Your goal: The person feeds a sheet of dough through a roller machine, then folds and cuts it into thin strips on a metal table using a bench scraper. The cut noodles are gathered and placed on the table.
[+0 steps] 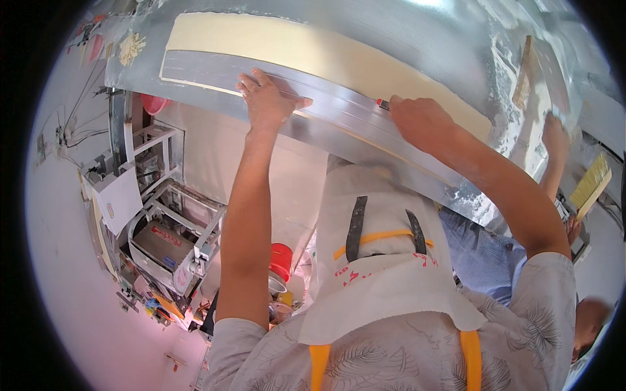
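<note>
A long pale dough sheet (261,36) lies flat on the metal tabletop (365,32). Along its near side runs a wide, shiny metal straightedge (339,107), covering part of the sheet, with a thin strip of dough showing below it. My left hand (267,101) rests on the straightedge left of its middle, fingers spread and thumb out. Farther right, my right hand (417,120) is closed around a small red-ended tool (383,103) at the straightedge's far edge. Most of that tool is hidden in my fingers, so its kind is unclear.
Dough scraps (130,49) sit at the table's far left. Flour and a wooden-edged board (523,72) are at the right. Close by, a co-worker's hand (555,135) reaches in, near a yellow-bristled brush (591,184). A metal machine (163,244) and a red bucket (281,260) stand below left.
</note>
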Action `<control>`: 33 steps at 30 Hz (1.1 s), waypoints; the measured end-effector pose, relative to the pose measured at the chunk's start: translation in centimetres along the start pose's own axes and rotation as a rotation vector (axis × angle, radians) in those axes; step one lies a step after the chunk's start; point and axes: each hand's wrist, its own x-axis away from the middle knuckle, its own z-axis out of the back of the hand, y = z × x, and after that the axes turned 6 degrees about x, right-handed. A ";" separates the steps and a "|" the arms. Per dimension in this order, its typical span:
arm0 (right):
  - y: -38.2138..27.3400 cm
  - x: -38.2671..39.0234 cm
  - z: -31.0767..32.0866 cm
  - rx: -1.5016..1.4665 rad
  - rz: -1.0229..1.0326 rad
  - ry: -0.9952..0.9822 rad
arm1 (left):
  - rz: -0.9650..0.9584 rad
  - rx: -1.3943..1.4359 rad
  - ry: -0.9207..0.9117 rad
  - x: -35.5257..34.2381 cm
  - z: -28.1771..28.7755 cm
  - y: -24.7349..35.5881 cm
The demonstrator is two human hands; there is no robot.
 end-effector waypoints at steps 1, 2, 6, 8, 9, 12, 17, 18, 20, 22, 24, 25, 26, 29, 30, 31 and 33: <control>0.5 1.0 -0.4 -0.016 -0.027 -0.011 | -0.004 0.005 0.002 -0.1 -0.1 -0.1; 0.9 1.9 -0.7 -0.032 -0.054 -0.023 | -0.003 -0.006 0.001 -0.2 -0.2 -0.1; 2.8 5.6 -1.8 -0.007 -0.060 -0.011 | 0.001 -0.036 0.000 -0.6 -0.6 -0.5; 3.7 7.2 -3.0 -0.001 -0.064 0.007 | -0.004 -0.042 -0.001 -0.7 -0.8 -0.7; 3.9 7.7 -3.1 0.019 -0.068 0.001 | -0.009 -0.042 -0.001 -0.8 -0.8 -0.8; 4.4 8.7 -3.5 0.101 -0.045 0.016 | -0.006 -0.031 -0.008 -0.9 -0.8 -1.0; 4.4 8.8 -3.1 0.190 0.030 0.077 | -0.089 0.016 -0.031 -0.2 -2.5 -1.2; 4.7 8.7 -3.5 0.160 0.023 0.088 | -0.123 -0.012 -0.060 0.9 -3.7 0.6; 5.2 8.5 -4.3 0.109 0.039 0.130 | -0.162 -0.016 0.003 4.9 -6.9 4.4; 5.5 8.7 -4.7 0.075 0.070 0.199 | -0.159 0.022 0.065 9.8 -10.3 9.6; 5.7 8.9 -4.7 0.050 0.071 0.205 | -0.121 0.062 0.048 13.0 -11.1 13.8; 5.6 8.7 -4.6 0.036 0.051 0.167 | -0.102 0.095 0.050 14.1 -11.5 15.2; 5.6 8.7 -4.6 0.022 0.029 0.128 | -0.085 0.127 0.051 14.7 -11.9 15.9; 5.5 8.7 -4.7 -0.001 0.029 0.127 | -0.056 0.086 0.067 14.4 -12.8 15.6; 5.7 8.8 -4.9 -0.006 0.029 0.133 | -0.066 0.074 0.067 14.4 -12.8 15.5; 5.8 9.0 -5.1 -0.012 0.027 0.140 | -0.077 0.063 0.067 14.3 -12.8 15.4; 6.0 9.5 -5.4 -0.012 0.022 0.130 | -0.087 0.046 0.074 14.3 -13.0 15.4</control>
